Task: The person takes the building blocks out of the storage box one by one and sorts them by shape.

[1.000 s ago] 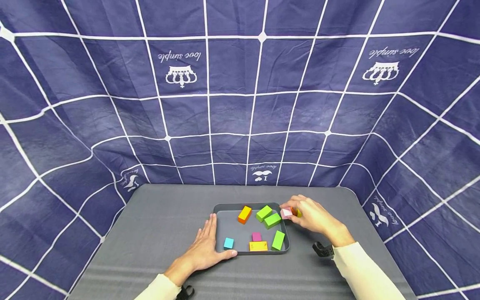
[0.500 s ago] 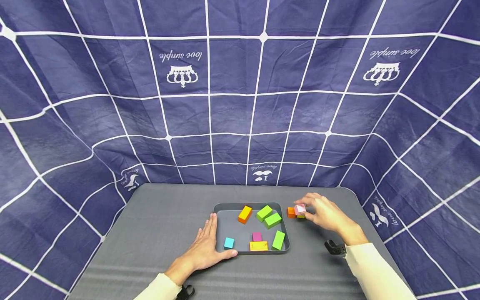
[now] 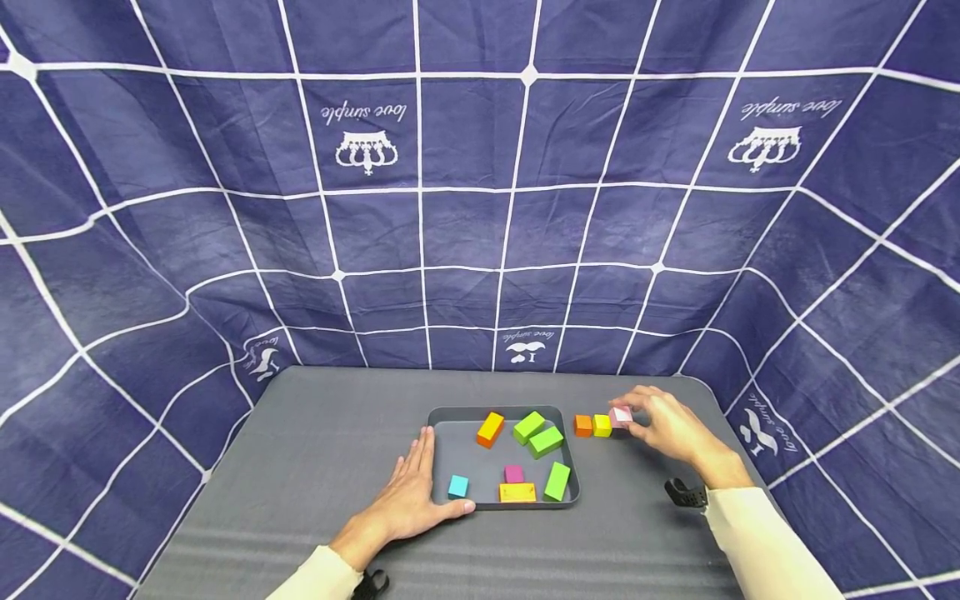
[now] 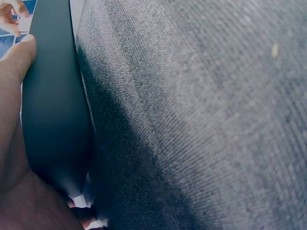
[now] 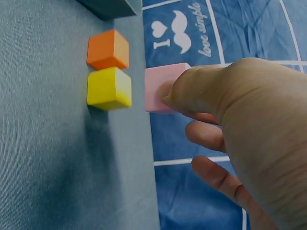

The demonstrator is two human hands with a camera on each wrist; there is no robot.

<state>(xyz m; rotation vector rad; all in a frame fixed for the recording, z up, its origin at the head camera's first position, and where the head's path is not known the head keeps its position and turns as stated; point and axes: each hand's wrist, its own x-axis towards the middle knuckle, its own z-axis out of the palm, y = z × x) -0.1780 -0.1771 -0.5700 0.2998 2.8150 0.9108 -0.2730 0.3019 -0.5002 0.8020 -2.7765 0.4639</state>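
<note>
Nearest, the left hand (image 3: 405,498) touches the tray (image 3: 468,454), its fingers straight, gripping nothing. Farther off, the right hand (image 3: 667,427) pinches a pink cube (image 3: 620,417) — just beside a yellow cube (image 3: 602,426) (an orange cube (image 3: 582,426) adjoins) — before the blue cloth (image 3: 465,233).

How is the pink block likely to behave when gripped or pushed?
The pink block looks stiff, with no dent visible where the right hand pinches it. Its flat faces suggest it would not roll readily. Its cube-like shape makes tipping seem unlikely.
</note>
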